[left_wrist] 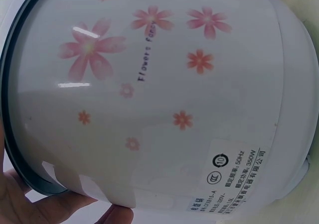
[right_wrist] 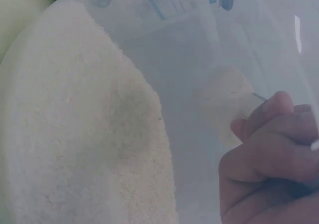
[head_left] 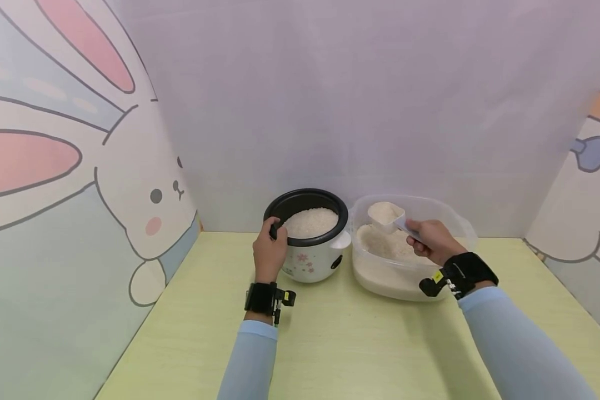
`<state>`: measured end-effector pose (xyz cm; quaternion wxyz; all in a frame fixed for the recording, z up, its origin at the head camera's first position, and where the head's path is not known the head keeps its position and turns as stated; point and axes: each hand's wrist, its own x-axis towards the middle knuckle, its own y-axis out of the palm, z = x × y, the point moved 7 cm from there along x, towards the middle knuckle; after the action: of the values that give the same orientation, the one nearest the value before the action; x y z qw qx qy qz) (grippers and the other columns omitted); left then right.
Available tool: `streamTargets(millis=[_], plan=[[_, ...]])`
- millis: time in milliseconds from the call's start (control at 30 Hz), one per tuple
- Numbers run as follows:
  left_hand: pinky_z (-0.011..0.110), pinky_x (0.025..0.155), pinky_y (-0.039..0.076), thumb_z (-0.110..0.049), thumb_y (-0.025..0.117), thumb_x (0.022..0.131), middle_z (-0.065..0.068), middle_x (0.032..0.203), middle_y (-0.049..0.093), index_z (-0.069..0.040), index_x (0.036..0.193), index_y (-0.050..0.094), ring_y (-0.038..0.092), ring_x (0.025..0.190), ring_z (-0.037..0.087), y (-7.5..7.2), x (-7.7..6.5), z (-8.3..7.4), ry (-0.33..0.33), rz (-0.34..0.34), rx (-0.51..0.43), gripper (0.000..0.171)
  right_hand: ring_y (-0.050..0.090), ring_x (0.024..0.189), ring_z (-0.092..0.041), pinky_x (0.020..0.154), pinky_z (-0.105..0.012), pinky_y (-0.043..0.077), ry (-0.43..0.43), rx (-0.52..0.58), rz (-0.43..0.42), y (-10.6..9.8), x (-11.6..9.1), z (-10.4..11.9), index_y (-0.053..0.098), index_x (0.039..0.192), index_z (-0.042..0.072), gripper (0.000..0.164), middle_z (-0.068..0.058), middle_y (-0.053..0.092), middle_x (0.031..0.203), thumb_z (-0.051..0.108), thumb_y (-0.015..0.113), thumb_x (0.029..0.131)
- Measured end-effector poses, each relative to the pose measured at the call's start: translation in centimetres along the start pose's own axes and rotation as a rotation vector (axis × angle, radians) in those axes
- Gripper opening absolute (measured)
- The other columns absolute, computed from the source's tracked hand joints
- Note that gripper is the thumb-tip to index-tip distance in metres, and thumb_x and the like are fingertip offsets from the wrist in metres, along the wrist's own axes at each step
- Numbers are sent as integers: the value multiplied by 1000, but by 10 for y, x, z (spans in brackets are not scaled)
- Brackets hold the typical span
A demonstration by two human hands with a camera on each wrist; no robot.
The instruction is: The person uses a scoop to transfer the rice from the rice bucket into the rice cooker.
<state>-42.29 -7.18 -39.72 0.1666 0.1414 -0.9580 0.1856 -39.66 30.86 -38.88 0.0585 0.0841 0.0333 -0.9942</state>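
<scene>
The rice cooker (head_left: 307, 261) is white with pink flowers and a black rim, and white rice (head_left: 312, 223) lies inside it. My left hand (head_left: 270, 253) grips the cooker's left side at the rim; the left wrist view shows the fingers (left_wrist: 65, 204) against its edge. In my right hand (head_left: 435, 241) is the handle of a white scoop (head_left: 386, 218) heaped with rice. The scoop is held above a clear plastic tub (head_left: 405, 278) of rice. Through the tub's wall, the right wrist view shows the rice (right_wrist: 89, 124) and my curled right fingers (right_wrist: 274, 149).
Cooker and tub stand side by side on a pale yellow-green table (head_left: 330, 344), close to the back wall (head_left: 370, 122). A rabbit drawing (head_left: 145, 194) covers the left wall. The cooker has a white side handle (head_left: 341, 240) facing the tub.
</scene>
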Motion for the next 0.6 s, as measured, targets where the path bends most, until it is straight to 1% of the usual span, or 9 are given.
streamTargets(millis=[200, 300, 400, 500, 600], plan=[[33, 57, 34, -28, 53, 100, 8, 83, 56, -14, 132, 64, 42, 61, 20, 2, 2, -1, 3, -1, 12, 36, 39, 51, -7, 53, -27, 33, -67, 44, -48, -5, -2, 7, 36, 132, -9, 51, 2, 54, 69, 38, 36, 111], [34, 56, 34, -28, 52, 101, 8, 79, 52, -12, 133, 63, 40, 59, 20, 2, 2, -1, 8, -4, 4, 38, 40, 50, -7, 51, -26, 34, -80, 69, -61, -6, -1, 10, 39, 128, -7, 49, 2, 55, 67, 38, 39, 111], [34, 56, 33, -29, 52, 100, 8, 77, 50, -12, 133, 63, 40, 59, 20, 2, 1, -2, 9, -1, 4, 38, 41, 49, -7, 49, -25, 36, -83, 87, -78, -6, -1, 12, 41, 124, -6, 45, 2, 55, 67, 37, 40, 110], [34, 57, 34, -30, 51, 101, 8, 79, 52, -14, 132, 63, 41, 60, 20, 2, 0, -1, 3, 1, 13, 38, 41, 49, -6, 48, -23, 36, -90, 109, -88, -4, -2, 18, 39, 126, -6, 43, 2, 54, 66, 34, 41, 111], [34, 58, 35, -29, 52, 100, 10, 84, 56, -15, 132, 64, 43, 62, 21, 0, 0, 0, -8, -8, 19, 36, 40, 49, -6, 49, -23, 34, -95, 159, -74, 4, -3, 28, 37, 128, -6, 40, 2, 53, 66, 29, 43, 110]])
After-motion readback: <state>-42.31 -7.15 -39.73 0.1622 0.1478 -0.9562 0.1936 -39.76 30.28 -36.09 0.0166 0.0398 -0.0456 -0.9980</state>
